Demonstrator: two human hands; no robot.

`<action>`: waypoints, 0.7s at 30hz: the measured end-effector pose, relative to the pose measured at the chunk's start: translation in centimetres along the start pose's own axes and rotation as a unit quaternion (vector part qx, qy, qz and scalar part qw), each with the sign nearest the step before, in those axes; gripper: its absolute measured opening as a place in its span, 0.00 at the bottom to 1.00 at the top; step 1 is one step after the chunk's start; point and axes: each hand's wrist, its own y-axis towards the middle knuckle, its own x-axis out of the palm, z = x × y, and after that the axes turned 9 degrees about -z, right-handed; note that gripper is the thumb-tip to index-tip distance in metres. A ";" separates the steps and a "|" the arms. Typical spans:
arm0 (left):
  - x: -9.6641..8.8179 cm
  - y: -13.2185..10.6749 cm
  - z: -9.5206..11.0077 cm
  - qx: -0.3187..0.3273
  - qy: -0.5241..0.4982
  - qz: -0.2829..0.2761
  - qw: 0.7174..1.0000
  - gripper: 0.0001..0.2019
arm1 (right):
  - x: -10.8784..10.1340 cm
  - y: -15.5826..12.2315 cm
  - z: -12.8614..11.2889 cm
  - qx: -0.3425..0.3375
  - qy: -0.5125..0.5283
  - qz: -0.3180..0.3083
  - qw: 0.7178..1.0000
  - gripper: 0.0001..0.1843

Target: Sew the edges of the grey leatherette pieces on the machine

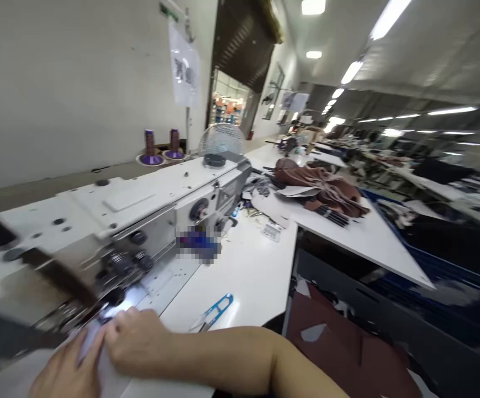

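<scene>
- Your 2 hands (68,376) are at the bottom left of the view, in front of the industrial sewing machine (132,193), and the whole scene is tilted
- Your right hand (134,340) reaches across from the lower edge, with its fingers curled down onto a pale sheet of material (93,354), closed on it in what looks like a grip
- Your left hand is lower and blurred, lying against the same sheet, and you cannot tell whether it is open or gripping
- The pale sheet lies under your hands, right by the front of the sewing machine and close to its needle area, which your hands partly hide
- Blue-handled thread snips (211,313) lie on the white work table (240,276) just beside your right wrist, in front of the sewing machine
- A blurred blue object (198,243), too pixelated to identify, sits against the machine's far end
- Beyond the sewing machine stand 2 purple thread cones (151,146) and a wire desk fan (222,139)
- Brown leather pieces (318,185) are heaped on a white table to the right of the sewing machine
- Dark red leather panels (339,348) lie lower down, to the right of the sewing machine and below the table edge
</scene>
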 end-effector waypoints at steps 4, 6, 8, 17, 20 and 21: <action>-3.5 1.1 4.2 -0.046 0.115 -0.042 0.991 0.17 | -0.3 0.2 -1.0 -0.015 0.038 -0.007 0.999 0.11; -3.8 1.4 4.9 -0.071 0.139 -0.053 0.986 0.17 | -0.2 0.3 -1.0 0.007 0.041 -0.019 0.999 0.13; -3.8 1.3 5.1 -0.086 0.152 -0.064 0.983 0.17 | -0.1 0.3 -0.7 0.003 0.048 -0.030 0.998 0.11; -4.1 0.7 3.5 -0.074 0.137 -0.093 0.983 0.16 | -0.2 -0.2 -0.1 0.029 0.022 -0.043 0.998 0.08; -4.5 1.0 3.0 -0.055 0.127 -0.101 0.985 0.16 | -0.3 -0.2 -0.1 0.044 0.020 -0.043 0.998 0.08; -4.6 1.0 3.1 -0.055 0.124 -0.106 0.985 0.17 | -0.3 -0.2 -0.1 0.044 0.020 -0.046 0.998 0.08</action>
